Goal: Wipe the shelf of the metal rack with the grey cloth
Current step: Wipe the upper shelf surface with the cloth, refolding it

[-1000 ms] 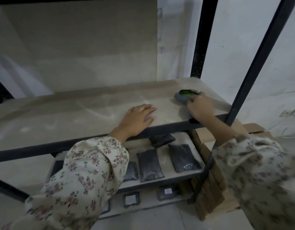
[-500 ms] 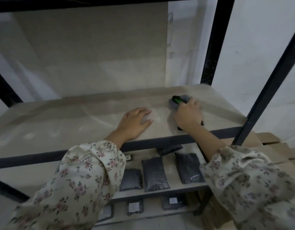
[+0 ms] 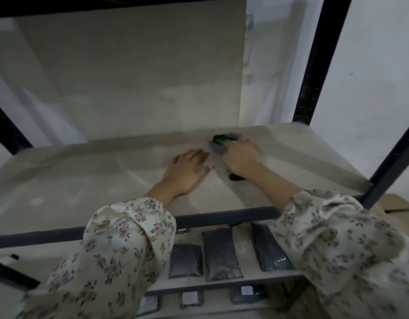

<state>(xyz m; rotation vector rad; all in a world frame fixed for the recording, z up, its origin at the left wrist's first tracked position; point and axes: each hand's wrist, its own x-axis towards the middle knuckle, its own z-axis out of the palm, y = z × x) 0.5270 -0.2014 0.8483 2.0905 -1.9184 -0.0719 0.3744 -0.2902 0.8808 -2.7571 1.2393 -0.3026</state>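
The dusty beige shelf (image 3: 83, 180) of the black metal rack (image 3: 318, 65) fills the middle of the head view. My right hand (image 3: 240, 160) presses the grey cloth (image 3: 218, 148), which has a green patch on it, onto the shelf toward the back right. A dark bit of cloth sticks out under my wrist. My left hand (image 3: 187, 173) lies flat on the shelf just left of the cloth, fingers spread, holding nothing.
Below, a lower shelf (image 3: 252, 247) carries several dark grey packets (image 3: 219, 254); more packets lie on a level beneath. Black uprights stand at the right (image 3: 392, 162) and far left (image 3: 5, 130). Cardboard boxes (image 3: 397, 203) sit right of the rack. A pale wall is behind.
My right hand has slid the cloth from the shelf's front right edge leftward and toward the back, closer to my left hand. The left hand stays flat in place.
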